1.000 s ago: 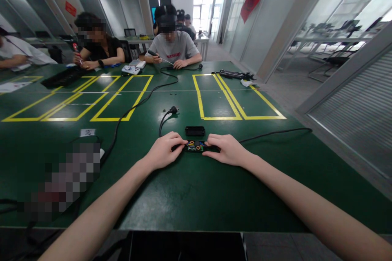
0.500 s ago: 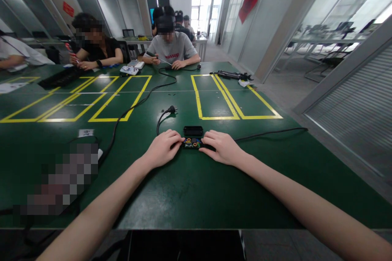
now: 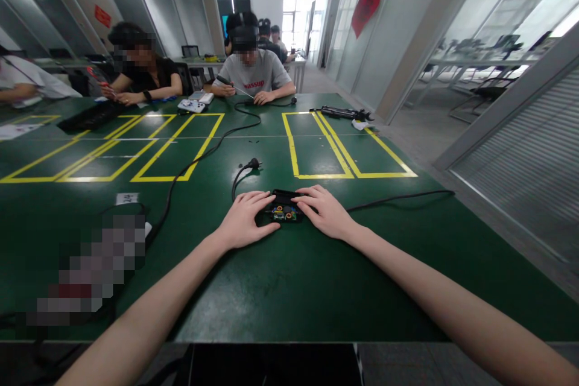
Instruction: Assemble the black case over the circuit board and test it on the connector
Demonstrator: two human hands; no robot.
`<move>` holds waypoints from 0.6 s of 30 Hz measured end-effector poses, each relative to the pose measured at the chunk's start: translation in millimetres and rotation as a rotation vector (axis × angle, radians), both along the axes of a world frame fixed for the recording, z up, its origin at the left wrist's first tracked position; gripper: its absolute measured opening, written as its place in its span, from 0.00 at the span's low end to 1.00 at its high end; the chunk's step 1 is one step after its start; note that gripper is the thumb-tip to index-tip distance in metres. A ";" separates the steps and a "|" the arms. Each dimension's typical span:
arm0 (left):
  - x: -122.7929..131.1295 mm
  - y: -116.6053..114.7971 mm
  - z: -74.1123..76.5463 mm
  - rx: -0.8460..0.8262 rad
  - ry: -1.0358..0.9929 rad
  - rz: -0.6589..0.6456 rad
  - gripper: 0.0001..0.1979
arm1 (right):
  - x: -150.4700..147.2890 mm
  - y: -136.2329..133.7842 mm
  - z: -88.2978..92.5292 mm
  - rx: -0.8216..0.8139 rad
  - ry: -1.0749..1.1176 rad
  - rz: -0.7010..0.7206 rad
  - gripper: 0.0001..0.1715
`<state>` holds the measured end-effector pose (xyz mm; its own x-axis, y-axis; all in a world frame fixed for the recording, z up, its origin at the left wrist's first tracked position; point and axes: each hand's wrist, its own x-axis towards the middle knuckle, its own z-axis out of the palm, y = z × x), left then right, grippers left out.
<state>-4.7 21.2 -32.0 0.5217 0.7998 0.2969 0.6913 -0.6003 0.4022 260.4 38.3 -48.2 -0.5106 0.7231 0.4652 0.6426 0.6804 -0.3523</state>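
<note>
A small black open case with a circuit board (image 3: 284, 213) showing coloured parts lies on the green table (image 3: 280, 289) in front of me. Its black lid (image 3: 284, 195) sits just behind it, touching or nearly so. My left hand (image 3: 244, 218) rests at the case's left end with fingers stretched toward the lid. My right hand (image 3: 323, 211) rests at the right end, fingers reaching over the lid's right edge. A black cable (image 3: 398, 197) runs right from the case, and a plug (image 3: 254, 163) lies behind.
Yellow tape rectangles (image 3: 316, 145) mark the table. A thick black cord (image 3: 194, 160) crosses toward the far side, where people sit working with tools. A black tool (image 3: 344, 112) lies far right. A blurred object (image 3: 90, 268) and a paper tag (image 3: 127, 198) are at left.
The case with the board has slid away from me up against the lid. Both hands have moved forward, and their fingers now reach onto the lid.
</note>
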 end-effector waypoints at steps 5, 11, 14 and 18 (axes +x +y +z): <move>-0.6 -0.5 1.7 0.004 -0.050 -0.041 0.23 | 3.5 1.3 2.2 -0.090 0.179 0.061 0.13; 0.2 -1.2 2.7 -0.016 -0.141 -0.018 0.25 | -0.1 -1.1 4.2 -0.263 0.441 0.078 0.10; 0.0 -2.4 1.9 -0.050 -0.186 0.004 0.33 | -1.0 -1.8 3.6 -0.327 0.521 0.076 0.15; -0.5 -2.0 0.7 -0.072 -0.207 0.007 0.42 | -1.6 -2.8 3.8 -0.351 0.546 0.067 0.20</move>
<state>-5.1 19.1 -31.3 0.4500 0.8263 0.3387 0.5936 -0.5601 0.5778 258.8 35.5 -44.5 -0.3169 0.8543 0.4120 0.2684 0.4974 -0.8249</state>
